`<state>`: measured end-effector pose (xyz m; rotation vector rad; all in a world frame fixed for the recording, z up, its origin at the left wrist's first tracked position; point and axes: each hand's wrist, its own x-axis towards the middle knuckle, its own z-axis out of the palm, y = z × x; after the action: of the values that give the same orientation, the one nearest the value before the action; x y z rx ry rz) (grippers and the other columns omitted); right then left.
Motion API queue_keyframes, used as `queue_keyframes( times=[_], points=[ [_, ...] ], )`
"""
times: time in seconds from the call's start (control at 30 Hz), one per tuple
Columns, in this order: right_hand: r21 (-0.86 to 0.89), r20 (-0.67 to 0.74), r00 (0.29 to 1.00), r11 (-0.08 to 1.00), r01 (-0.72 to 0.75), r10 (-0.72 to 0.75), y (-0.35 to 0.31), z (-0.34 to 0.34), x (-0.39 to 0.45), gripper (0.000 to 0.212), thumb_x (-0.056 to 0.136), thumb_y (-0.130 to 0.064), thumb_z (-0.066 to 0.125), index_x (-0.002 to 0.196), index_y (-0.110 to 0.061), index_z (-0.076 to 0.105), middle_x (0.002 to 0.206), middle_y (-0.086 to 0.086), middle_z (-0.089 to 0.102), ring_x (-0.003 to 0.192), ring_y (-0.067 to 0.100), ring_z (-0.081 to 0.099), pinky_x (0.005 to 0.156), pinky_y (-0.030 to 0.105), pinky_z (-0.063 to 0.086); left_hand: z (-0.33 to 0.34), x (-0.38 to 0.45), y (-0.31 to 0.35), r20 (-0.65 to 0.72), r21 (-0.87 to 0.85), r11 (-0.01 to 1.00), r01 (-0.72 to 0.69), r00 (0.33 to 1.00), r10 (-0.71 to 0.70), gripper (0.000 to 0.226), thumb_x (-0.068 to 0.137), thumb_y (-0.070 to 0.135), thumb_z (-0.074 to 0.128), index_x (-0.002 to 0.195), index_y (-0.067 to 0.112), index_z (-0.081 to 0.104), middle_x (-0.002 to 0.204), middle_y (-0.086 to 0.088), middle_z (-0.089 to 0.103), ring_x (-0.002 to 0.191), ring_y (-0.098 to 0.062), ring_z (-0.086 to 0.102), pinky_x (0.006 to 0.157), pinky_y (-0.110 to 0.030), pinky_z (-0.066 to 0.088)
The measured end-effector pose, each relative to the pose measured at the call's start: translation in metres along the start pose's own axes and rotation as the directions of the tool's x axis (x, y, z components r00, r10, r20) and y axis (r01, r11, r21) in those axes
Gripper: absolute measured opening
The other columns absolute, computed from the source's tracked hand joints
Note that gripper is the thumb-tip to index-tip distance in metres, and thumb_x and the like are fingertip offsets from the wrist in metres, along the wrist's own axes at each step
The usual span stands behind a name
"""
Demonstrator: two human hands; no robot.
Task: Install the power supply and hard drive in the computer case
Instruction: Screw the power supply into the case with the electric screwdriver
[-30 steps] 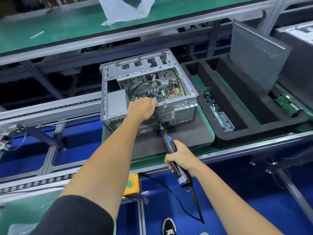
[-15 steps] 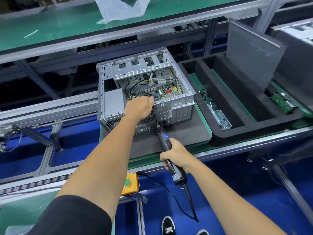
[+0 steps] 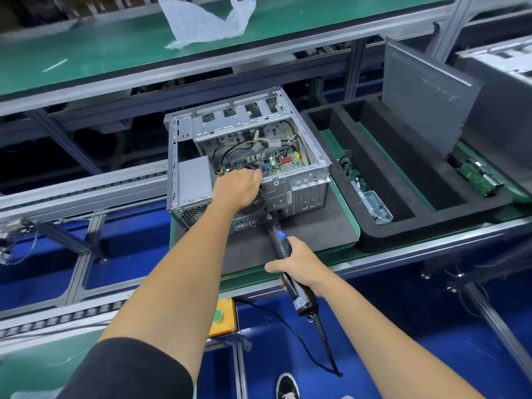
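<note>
— Where is the computer case found?
— It is seen lying on its side, open face up, on a dark foam mat on the green-edged desk, about mid-scene. A grey power supply is seated in its left end, and loose cables and a green board are exposed inside.

— How are the hands placed?
— The left hand is laid over the near top edge of the case, fingers curled down into the opening beside the power supply; whether anything is gripped there cannot be told. The right hand is wrapped around a black electric screwdriver, whose tip is held against the near rear panel of the case. A black cord is trailed from its near end.

— What is set around it?
— To the right, a black foam tray with long compartments is seen; a small clear-cased part is lodged in one, and a grey panel is stood upright at its far right. A green circuit board is placed further right. A yellow button box is fixed below the desk edge, and a clear plastic bag is left on the far green shelf.
</note>
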<state>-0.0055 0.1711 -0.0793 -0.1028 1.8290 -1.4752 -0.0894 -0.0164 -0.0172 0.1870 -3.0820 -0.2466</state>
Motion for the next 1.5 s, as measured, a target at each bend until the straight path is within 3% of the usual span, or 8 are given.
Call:
queue_keyframes(
  times=[0.3, 0.43, 0.63, 0.8, 1.07, 1.2, 1.3, 1.5],
  points=[
    [-0.25, -0.058, 0.997, 0.968, 0.028, -0.044, 0.002, -0.002, 0.0, 0.044, 0.076, -0.018, 0.077, 0.107, -0.012, 0.048, 0.094, 0.007, 0.056, 0.077, 0.023, 0.057, 0.074, 0.041, 0.054, -0.002, -0.002, 0.002, -0.011, -0.028, 1.0, -0.004, 1.0, 0.004, 0.04, 0.098, 0.027, 0.025, 0.06, 0.017, 0.033, 0.065, -0.003, 0.048, 0.071, -0.031, 0.053, 0.071, -0.042, 0.047],
    [-0.232, -0.004, 1.0, 0.972, 0.027, -0.029, -0.006, -0.007, -0.011, 0.037, 0.081, -0.031, 0.076, 0.106, -0.02, 0.051, 0.098, 0.005, 0.059, 0.078, 0.02, 0.06, 0.071, 0.034, 0.052, -0.004, -0.001, 0.002, 0.042, -0.077, 0.996, 0.045, 0.998, -0.041, 0.039, 0.096, 0.03, 0.026, 0.061, 0.016, 0.036, 0.064, -0.002, 0.048, 0.067, -0.027, 0.049, 0.058, -0.032, 0.034],
    [-0.151, 0.184, 0.975, 0.977, 0.153, -0.125, -0.043, -0.049, -0.04, 0.031, 0.083, -0.016, 0.073, 0.108, -0.022, 0.053, 0.077, 0.005, 0.057, 0.05, 0.023, 0.057, 0.051, 0.033, 0.05, -0.037, 0.015, 0.039, -0.146, -0.542, 0.839, 0.04, 0.979, -0.142, 0.032, 0.093, 0.024, 0.042, 0.081, 0.0, 0.06, 0.073, -0.014, 0.063, 0.063, -0.026, 0.052, 0.06, -0.036, 0.042],
    [-0.059, -0.093, 0.976, 0.979, 0.194, -0.199, -0.079, -0.105, -0.05, 0.061, 0.089, -0.009, 0.067, 0.143, -0.016, 0.038, 0.073, 0.017, 0.064, 0.053, 0.026, 0.056, 0.052, 0.035, 0.048, -0.072, 0.045, 0.099, -0.167, -0.688, 0.721, -0.083, 0.985, -0.046, 0.037, 0.093, 0.021, 0.041, 0.077, -0.007, 0.06, 0.068, -0.012, 0.062, 0.059, -0.021, 0.051, 0.057, -0.034, 0.045],
    [-0.129, -0.368, 0.898, 0.969, 0.209, -0.242, -0.08, -0.198, -0.052, 0.024, 0.081, -0.004, 0.068, 0.098, -0.009, 0.052, 0.067, 0.004, 0.06, 0.053, 0.025, 0.057, 0.057, 0.042, 0.054, -0.03, 0.087, 0.199, -0.043, -0.715, 0.692, -0.097, 0.995, 0.094, 0.015, 0.095, 0.018, 0.036, 0.101, 0.011, 0.048, 0.084, -0.01, 0.061, 0.073, -0.029, 0.057, 0.065, -0.039, 0.048],
    [-0.244, -0.457, 0.867, 0.965, 0.094, -0.2, -0.061, -0.254, -0.026, 0.047, 0.082, -0.008, 0.069, 0.126, -0.004, 0.052, 0.109, 0.007, 0.057, 0.093, 0.022, 0.057, 0.091, 0.045, 0.049, 0.019, 0.117, 0.232, 0.086, -0.542, 0.834, -0.102, 0.981, 0.175, 0.02, 0.09, 0.007, 0.038, 0.088, 0.009, 0.057, 0.091, -0.012, 0.064, 0.069, -0.024, 0.054, 0.057, -0.028, 0.043],
    [-0.214, -0.464, 0.874, 0.976, 0.049, -0.145, -0.045, -0.292, 0.0, 0.034, 0.082, -0.006, 0.066, 0.112, 0.0, 0.049, 0.1, 0.018, 0.054, 0.078, 0.021, 0.051, 0.079, 0.039, 0.045, 0.058, 0.141, 0.249, 0.274, -0.348, 0.929, -0.122, 0.935, 0.225, 0.017, 0.083, 0.002, 0.045, 0.077, 0.007, 0.06, 0.09, -0.015, 0.068, 0.073, -0.026, 0.054, 0.065, -0.031, 0.045],
    [-0.188, -0.399, 0.914, 0.982, -0.008, -0.069, -0.027, -0.341, 0.053, 0.03, 0.084, -0.012, 0.064, 0.096, -0.022, 0.039, 0.098, 0.0, 0.046, 0.084, 0.018, 0.045, 0.075, 0.035, 0.041, 0.128, 0.171, 0.271, 0.52, -0.084, 0.988, -0.133, 0.839, 0.157, 0.018, 0.083, -0.004, 0.049, 0.069, 0.007, 0.046, 0.072, -0.012, 0.052, 0.065, -0.028, 0.051, 0.057, -0.034, 0.04]
  ],
)
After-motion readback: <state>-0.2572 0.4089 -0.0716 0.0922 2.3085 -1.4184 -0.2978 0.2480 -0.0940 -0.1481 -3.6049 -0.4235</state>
